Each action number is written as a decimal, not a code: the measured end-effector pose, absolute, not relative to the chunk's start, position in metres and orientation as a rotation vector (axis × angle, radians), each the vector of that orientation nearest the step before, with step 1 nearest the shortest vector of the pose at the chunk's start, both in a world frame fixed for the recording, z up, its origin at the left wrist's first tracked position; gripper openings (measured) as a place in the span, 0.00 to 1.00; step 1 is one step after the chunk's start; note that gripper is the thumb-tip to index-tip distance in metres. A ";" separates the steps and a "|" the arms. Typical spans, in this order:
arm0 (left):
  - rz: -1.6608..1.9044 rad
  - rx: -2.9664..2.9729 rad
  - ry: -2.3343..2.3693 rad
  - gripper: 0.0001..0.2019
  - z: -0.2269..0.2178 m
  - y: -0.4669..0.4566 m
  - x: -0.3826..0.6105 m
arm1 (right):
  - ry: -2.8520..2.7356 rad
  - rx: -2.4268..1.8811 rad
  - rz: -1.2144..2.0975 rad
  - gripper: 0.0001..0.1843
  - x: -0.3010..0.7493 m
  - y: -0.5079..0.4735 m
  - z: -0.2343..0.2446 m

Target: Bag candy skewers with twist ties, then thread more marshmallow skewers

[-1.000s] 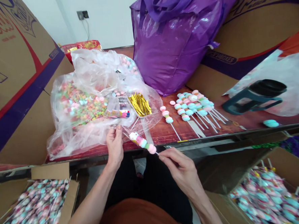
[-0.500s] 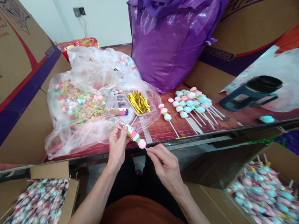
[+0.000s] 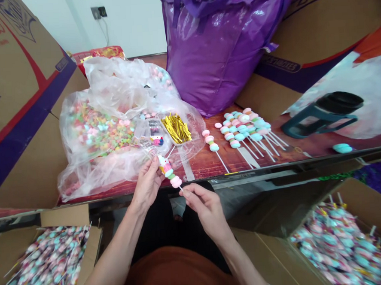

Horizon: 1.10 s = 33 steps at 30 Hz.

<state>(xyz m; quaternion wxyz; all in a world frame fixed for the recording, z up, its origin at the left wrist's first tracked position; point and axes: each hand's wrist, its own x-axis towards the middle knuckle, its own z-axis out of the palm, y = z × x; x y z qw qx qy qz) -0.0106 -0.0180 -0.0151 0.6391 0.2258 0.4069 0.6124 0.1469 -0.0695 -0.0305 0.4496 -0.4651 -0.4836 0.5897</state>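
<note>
I hold a marshmallow skewer [image 3: 169, 173] over the table's front edge. My right hand [image 3: 203, 206] pinches its white stick just below the lowest pink piece. My left hand [image 3: 147, 182] is closed on a clear plastic sleeve [image 3: 149, 151] around the skewer's top end. Behind my hands lies a clear bag of mixed coloured candies [image 3: 99, 131], a tray of gold twist ties [image 3: 176, 128] and small sticker packets [image 3: 153, 136].
Several bare skewers [image 3: 244, 128] lie on the red-brown table [image 3: 211, 160], right of centre. A purple bag [image 3: 220, 50] stands behind them, a dark jug [image 3: 324, 113] to the right. Cardboard boxes of wrapped skewers sit at the lower left [image 3: 46, 267] and lower right [image 3: 338, 241].
The skewer has moved left and turned steeper as my right hand pushed it up toward my left hand; its top now sits in the sleeve.
</note>
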 end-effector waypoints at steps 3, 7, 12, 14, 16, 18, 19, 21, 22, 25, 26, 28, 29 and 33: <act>1.372 0.513 0.911 0.19 -0.014 -0.019 -0.010 | -1.020 -1.110 1.585 0.16 0.144 -0.070 -0.035; 1.376 0.502 0.920 0.18 -0.018 -0.021 -0.006 | -1.178 -1.172 1.392 0.14 0.138 -0.076 -0.034; 1.429 0.483 0.901 0.17 -0.021 -0.020 -0.007 | -1.380 -1.226 1.117 0.13 0.139 -0.086 -0.032; 1.400 0.477 0.900 0.18 -0.020 -0.021 -0.005 | -1.393 -1.220 1.093 0.13 0.139 -0.086 -0.034; 1.363 0.486 0.901 0.19 -0.019 -0.024 -0.001 | -1.399 -1.205 1.056 0.12 0.137 -0.082 -0.036; 1.336 0.511 0.899 0.19 -0.018 -0.028 0.004 | -1.399 -1.195 0.994 0.11 0.133 -0.076 -0.037; 1.322 0.528 0.898 0.19 -0.018 -0.029 0.006 | -1.396 -1.193 0.964 0.11 0.131 -0.072 -0.038; 1.291 0.544 0.896 0.18 -0.018 -0.032 0.007 | -1.384 -1.192 0.927 0.10 0.126 -0.068 -0.039; 1.277 0.540 0.893 0.18 -0.018 -0.032 0.006 | -1.375 -1.191 0.925 0.10 0.124 -0.066 -0.039; 1.276 0.495 0.888 0.17 -0.017 -0.030 0.001 | -1.349 -1.189 1.007 0.10 0.122 -0.069 -0.038; 1.288 0.482 0.892 0.17 -0.016 -0.029 -0.001 | -1.345 -1.199 1.053 0.10 0.122 -0.071 -0.037; 1.307 0.470 0.905 0.16 -0.016 -0.027 -0.004 | -1.339 -1.232 1.158 0.12 0.127 -0.076 -0.036; 1.306 0.467 0.910 0.16 -0.016 -0.026 -0.005 | -1.335 -1.246 1.212 0.13 0.129 -0.079 -0.037; 1.291 0.443 0.901 0.17 -0.018 -0.026 -0.005 | -1.283 -1.202 1.443 0.16 0.137 -0.086 -0.042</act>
